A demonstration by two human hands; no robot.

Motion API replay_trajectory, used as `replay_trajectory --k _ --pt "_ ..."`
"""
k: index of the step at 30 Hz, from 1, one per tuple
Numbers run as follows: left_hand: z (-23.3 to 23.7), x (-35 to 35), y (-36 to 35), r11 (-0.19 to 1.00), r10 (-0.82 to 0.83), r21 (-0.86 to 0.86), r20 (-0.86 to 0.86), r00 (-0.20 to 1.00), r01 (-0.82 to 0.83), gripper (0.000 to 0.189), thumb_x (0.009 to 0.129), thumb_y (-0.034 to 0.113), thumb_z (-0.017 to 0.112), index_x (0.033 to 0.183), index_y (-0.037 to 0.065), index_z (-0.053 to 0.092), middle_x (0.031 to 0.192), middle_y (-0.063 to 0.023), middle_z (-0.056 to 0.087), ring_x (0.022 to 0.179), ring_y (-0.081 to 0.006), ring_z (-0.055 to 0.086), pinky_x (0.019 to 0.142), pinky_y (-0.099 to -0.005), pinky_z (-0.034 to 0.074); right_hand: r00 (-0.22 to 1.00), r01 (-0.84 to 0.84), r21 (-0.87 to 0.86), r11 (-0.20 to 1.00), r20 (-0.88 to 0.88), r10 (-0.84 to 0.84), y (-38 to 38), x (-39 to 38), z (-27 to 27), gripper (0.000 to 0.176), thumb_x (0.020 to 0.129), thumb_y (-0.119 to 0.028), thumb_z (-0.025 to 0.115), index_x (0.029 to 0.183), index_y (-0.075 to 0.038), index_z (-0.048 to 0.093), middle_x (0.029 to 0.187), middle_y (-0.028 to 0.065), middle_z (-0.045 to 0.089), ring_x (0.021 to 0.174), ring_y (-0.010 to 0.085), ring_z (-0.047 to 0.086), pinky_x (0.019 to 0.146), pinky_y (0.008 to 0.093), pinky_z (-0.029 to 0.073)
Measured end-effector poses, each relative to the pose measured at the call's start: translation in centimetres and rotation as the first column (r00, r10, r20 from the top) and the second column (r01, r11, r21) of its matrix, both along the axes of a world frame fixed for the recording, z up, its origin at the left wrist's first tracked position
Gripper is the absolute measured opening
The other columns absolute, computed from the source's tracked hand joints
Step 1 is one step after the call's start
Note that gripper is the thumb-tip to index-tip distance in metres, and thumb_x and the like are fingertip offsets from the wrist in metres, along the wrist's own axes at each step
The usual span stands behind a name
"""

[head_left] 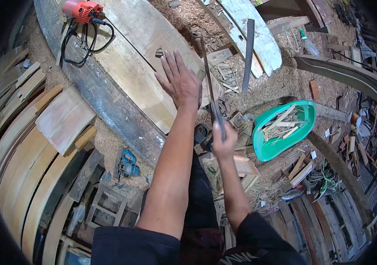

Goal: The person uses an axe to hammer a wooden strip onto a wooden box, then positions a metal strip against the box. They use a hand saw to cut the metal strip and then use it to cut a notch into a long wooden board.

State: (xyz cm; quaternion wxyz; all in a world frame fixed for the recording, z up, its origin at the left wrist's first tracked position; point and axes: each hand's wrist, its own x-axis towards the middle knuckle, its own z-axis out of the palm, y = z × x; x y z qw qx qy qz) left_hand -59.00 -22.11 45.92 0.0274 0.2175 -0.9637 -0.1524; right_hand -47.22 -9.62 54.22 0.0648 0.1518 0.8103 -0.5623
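Note:
My left hand (181,84) lies flat with its fingers spread on a pale wooden board (139,33), near the board's right end. A small wood offcut (158,53) sits just beyond its fingertips. My right hand (224,140) is closed round the handle of a handsaw (209,81). The saw's long narrow blade shows almost edge-on, pointing away from me beside the board's end, close to the right of my left hand. A second pale board (126,73) lies alongside, on a worn dark workbench (104,99).
A red power tool (82,11) with a black cord rests on the bench. On the right stands a green basin (259,150) of wood scraps. A blue power tool (128,164) lies lower left, near stacked curved planks (33,172). Shavings cover the floor.

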Motion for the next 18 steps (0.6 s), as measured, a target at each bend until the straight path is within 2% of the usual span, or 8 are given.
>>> replay_trajectory --k 1,4,8,9,11,12,15,18 --pt "-0.2 0.2 0.2 1.0 0.003 0.009 0.01 1.0 -0.003 0.064 0.095 0.024 0.047 0.154 0.011 0.028 0.163 -0.0124 0.02 0.151 -0.0294 0.014 0.118 -0.0588 0.003 0.995 -0.064 0.036 0.997 0.073 0.061 1.3 3.2 0.5 0.025 0.093 -0.018 0.061 0.076 0.0 0.06 0.057 0.0028 0.046 0.055 0.0077 0.044 0.049 0.0287 0.037" --pt "-0.1 0.1 -0.1 1.0 0.023 -0.004 0.026 0.999 -0.023 0.063 0.095 0.025 0.046 0.154 0.012 0.028 0.163 -0.0114 0.02 0.151 -0.0281 0.015 0.118 -0.0586 0.003 0.994 -0.002 -0.012 1.0 0.105 0.003 1.3 3.2 2.3 0.025 0.093 -0.017 0.061 0.075 0.0 0.059 0.055 0.0031 0.045 0.053 0.0074 0.044 0.049 0.0289 0.037" --pt "0.2 -0.3 0.2 0.999 0.043 -0.029 0.045 0.998 -0.042 0.061 0.096 0.026 0.046 0.154 0.013 0.029 0.164 -0.0091 0.019 0.152 -0.0254 0.015 0.119 -0.0581 0.003 0.994 -0.025 -0.058 0.998 0.101 0.031 0.2 -3.0 -2.0 0.028 0.093 -0.021 0.061 0.074 -0.001 0.058 0.053 0.0016 0.042 0.052 0.0064 0.041 0.048 0.0273 0.035" --pt "0.1 -0.3 0.2 0.998 0.052 -0.032 0.048 0.997 -0.051 0.061 0.096 0.026 0.045 0.154 0.014 0.029 0.164 -0.0089 0.019 0.152 -0.0252 0.014 0.119 -0.0581 0.003 0.994 -0.037 -0.087 0.995 0.103 0.046 0.4 -2.4 -1.3 0.031 0.094 -0.021 0.061 0.071 -0.001 0.055 0.053 0.0009 0.04 0.051 0.0068 0.039 0.047 0.0288 0.033" --pt "-0.1 -0.1 0.4 0.998 0.055 -0.018 0.035 0.998 -0.054 0.061 0.096 0.026 0.045 0.154 0.014 0.03 0.163 -0.0088 0.02 0.152 -0.0251 0.015 0.119 -0.0585 0.003 0.996 -0.043 -0.028 0.999 0.078 0.045 1.7 3.2 0.1 0.031 0.094 -0.021 0.061 0.07 -0.002 0.054 0.053 0.0003 0.039 0.05 0.0072 0.039 0.046 0.0296 0.032" --pt "0.0 -0.4 0.2 0.998 0.056 -0.016 0.02 0.998 -0.056 0.061 0.096 0.025 0.044 0.153 0.014 0.03 0.163 -0.0087 0.02 0.152 -0.025 0.015 0.119 -0.0587 0.004 0.997 -0.045 -0.004 0.999 0.056 0.045 1.7 3.9 0.8 0.032 0.094 -0.021 0.061 0.069 -0.002 0.053 0.053 0.0 0.039 0.05 0.0075 0.038 0.046 0.03 0.032" --pt "0.3 -0.4 0.2 0.999 0.05 -0.021 0.011 0.999 -0.05 0.06 0.095 0.022 0.045 0.153 0.015 0.031 0.163 -0.009 0.022 0.151 -0.0261 0.017 0.118 -0.0587 0.006 0.99 -0.023 -0.02 1.0 0.136 0.026 2.5 3.7 1.0 0.029 0.093 -0.02 0.062 0.072 -0.002 0.056 0.053 -0.0013 0.041 0.049 0.0079 0.038 0.046 0.0296 0.032" --pt "-0.1 -0.4 0.3 0.998 0.05 -0.04 -0.021 0.999 -0.051 0.061 0.095 0.022 0.047 0.153 0.015 0.03 0.163 -0.0097 0.021 0.151 -0.0266 0.016 0.118 -0.059 0.007 0.995 -0.005 -0.147 0.989 0.095 0.019 3.0 0.4 -2.0 0.026 0.093 -0.02 0.062 0.076 -0.001 0.061 0.055 -0.0021 0.043 0.052 0.0065 0.039 0.048 0.0276 0.032"
